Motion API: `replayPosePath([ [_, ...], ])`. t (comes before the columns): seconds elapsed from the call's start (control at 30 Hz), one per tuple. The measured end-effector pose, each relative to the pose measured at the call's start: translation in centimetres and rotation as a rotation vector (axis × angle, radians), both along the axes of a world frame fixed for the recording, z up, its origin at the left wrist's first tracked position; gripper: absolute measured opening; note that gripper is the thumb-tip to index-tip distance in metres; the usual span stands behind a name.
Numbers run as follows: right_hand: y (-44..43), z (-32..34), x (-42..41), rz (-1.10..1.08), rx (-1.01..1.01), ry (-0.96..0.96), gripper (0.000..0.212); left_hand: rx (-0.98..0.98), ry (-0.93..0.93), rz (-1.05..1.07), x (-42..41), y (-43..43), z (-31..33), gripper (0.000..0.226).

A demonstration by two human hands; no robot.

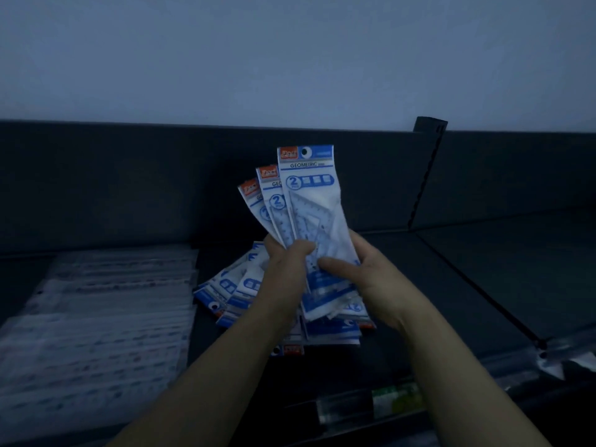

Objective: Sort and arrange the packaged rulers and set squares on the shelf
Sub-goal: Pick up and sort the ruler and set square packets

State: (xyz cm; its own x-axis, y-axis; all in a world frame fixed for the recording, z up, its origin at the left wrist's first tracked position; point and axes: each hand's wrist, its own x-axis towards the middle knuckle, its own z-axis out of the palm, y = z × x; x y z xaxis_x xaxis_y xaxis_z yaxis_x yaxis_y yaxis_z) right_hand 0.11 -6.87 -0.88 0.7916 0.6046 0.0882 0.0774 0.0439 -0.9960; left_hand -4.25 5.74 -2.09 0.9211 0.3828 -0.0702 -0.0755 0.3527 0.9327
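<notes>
In dim light, a pale wall (290, 59) rises behind a dark shelf (503, 272) with a slotted upright (427, 172) far right.

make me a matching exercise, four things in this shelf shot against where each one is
Things:
1. fanned set square packs
2. loose set square packs
3. ruler packs
4. green-labelled item

Places:
a. flat in a row on the left of the shelf
b. held up by left hand and right hand
c. low at the front right
d. heaped on the shelf under the hands

Pairs: 1-b, 2-d, 3-a, 4-c
</notes>
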Motion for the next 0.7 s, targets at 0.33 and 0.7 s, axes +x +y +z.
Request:
replayPosePath([
  [0.33,-10.0,3.0,8.9,-0.147,-0.401,-0.24,0.054,0.26,-0.033,0.066,6.4,-2.3,1.6,0.094],
  [0.7,-13.3,0.2,17.5,-0.017,-0.933,-0.573,0.047,1.142,0.275,-0.267,14.5,-4.9,-0.1,0.082],
])
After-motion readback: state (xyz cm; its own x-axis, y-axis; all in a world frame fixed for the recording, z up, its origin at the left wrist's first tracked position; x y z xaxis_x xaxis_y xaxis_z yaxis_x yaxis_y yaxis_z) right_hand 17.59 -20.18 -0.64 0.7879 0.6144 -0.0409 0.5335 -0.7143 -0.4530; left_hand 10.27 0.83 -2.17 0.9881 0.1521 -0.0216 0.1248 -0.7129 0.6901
